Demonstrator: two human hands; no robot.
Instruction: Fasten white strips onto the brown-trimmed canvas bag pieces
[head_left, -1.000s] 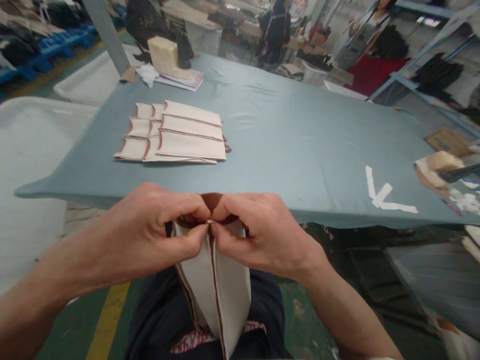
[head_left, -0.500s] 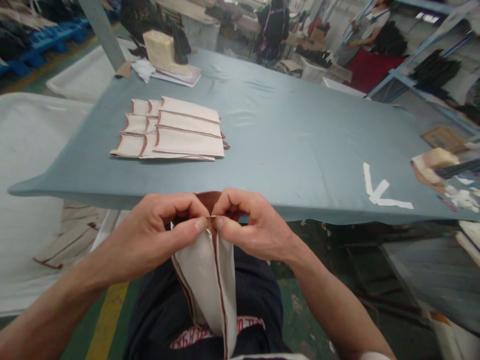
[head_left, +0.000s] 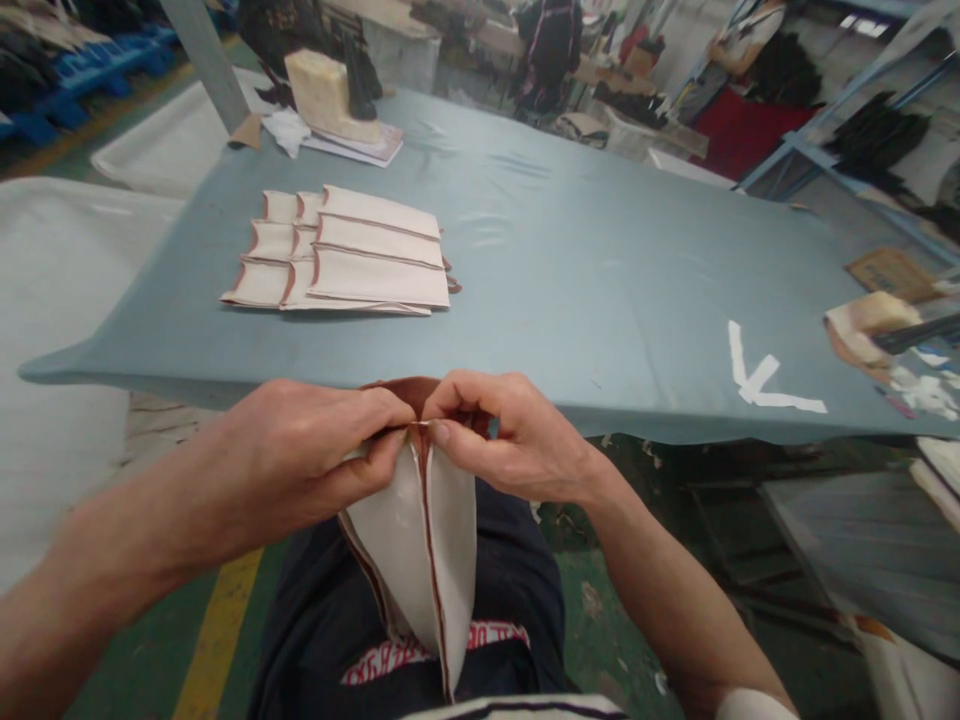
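A cream-white pouch with brown edging hangs over my lap, just in front of the table's near edge. My left hand pinches its top edge between thumb and fingers. Close beside it, my right hand pinches the same edge, the two thumbs nearly meeting at the seam. A small strip of the edge shows between the fingertips, too small to make out in detail. The brown inner side of the pouch shows behind the hands. On the table lie several similar cream pouches, overlapping in rows.
The table has a blue-grey cover. White paper strips lie at its right, near a yellowish block and scraps. Another yellowish block stands on papers at the far left. A person stands beyond the table.
My left hand has turned, its fingers now further over the edge and its wrist raised. The right hand has shifted slightly up, still pinching the pouch, whose opening is spread a little wider.
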